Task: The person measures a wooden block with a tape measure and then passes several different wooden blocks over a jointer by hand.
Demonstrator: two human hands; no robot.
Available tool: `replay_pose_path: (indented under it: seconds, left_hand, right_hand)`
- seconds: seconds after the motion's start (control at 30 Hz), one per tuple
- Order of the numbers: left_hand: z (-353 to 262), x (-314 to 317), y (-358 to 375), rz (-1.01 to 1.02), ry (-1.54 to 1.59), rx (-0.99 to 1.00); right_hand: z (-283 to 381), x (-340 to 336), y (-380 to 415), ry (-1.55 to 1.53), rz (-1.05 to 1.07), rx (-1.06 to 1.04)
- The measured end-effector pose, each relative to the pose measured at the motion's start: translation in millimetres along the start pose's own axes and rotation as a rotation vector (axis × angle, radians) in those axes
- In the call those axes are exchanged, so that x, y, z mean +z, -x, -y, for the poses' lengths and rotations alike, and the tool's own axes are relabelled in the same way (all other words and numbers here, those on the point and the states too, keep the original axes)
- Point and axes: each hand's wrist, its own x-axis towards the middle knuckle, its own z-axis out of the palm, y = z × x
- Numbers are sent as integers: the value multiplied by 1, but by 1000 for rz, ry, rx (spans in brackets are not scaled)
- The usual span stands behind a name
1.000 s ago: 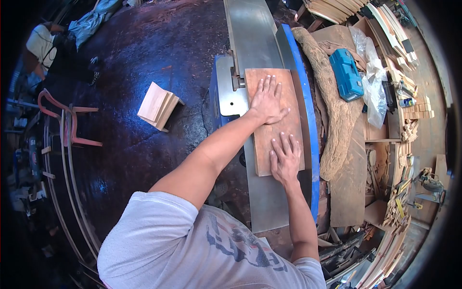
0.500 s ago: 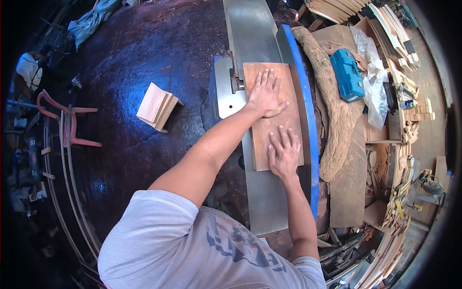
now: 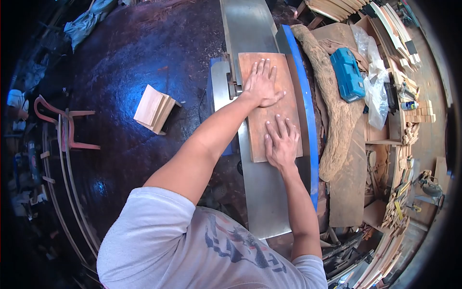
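Observation:
A reddish-brown wooden board [image 3: 288,103] lies flat on the long grey metal bed [image 3: 267,207] of a machine, alongside its blue-edged fence [image 3: 308,115]. My left hand [image 3: 262,86] is pressed flat on the upper part of the board, fingers spread. Lower down, near the board's bottom edge, my right hand [image 3: 281,144] rests on it with fingers apart. Left of the board, a metal guard plate [image 3: 221,89] sits beside the bed. The board's underside is hidden.
Several light wood pieces [image 3: 156,108] are stacked on a stand at the left. A reddish chair [image 3: 70,125] is farther left, near a partly visible person [image 3: 18,101]. Right of the fence are a rough log [image 3: 332,111], a teal case [image 3: 347,77] and plastic wrap [image 3: 375,91].
The board and both my hands have moved a little forward along the metal bed. At the far left, the person has shifted lower and is less visible.

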Motion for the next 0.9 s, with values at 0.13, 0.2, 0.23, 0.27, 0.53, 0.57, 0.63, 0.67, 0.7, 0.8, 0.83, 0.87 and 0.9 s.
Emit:
replay_pose_path:
  seconds: [0.13,0.2,0.23,0.27,0.53,0.57,0.63,0.67,0.7,0.8,0.83,0.87,0.9]
  left_hand:
    - [10,1,-15,-15,-11,-1]
    - [15,5,-22,-25,-10,-5]
    - [17,5,-25,-27,-5,-4]
    - [19,5,-28,-29,-2,-4]
    - [36,-3,-49,-7,7,-26]
    - [38,-2,-53,2,4,-29]
    - [40,-5,-58,-1,-6,-29]
    - [42,-6,-60,-12,-12,-28]
    - [43,-6,-60,-20,-17,-26]
    - [48,-3,-68,-33,-15,-28]
    - [56,-5,-79,-35,-12,-24]
    - [58,-4,-81,-38,-11,-24]
    - [60,-3,-83,-40,-11,-23]
  right_hand:
    - [-2,5,-16,0,-16,-7]
    - [-2,5,-25,19,-6,1]
    - [-2,6,-29,28,-2,2]
    - [-3,7,-31,30,-2,3]
    - [-10,18,-58,52,6,-6]
    - [-10,18,-61,61,6,-7]
    - [-11,19,-68,59,1,-13]
    - [-11,19,-70,59,1,-12]
    - [-12,20,-71,58,-5,-16]
    - [-12,22,-79,60,-25,-25]
    - [-10,22,-93,66,-32,-26]
    - [-10,23,-96,70,-39,-31]
    - [-12,25,-98,67,-36,-32]
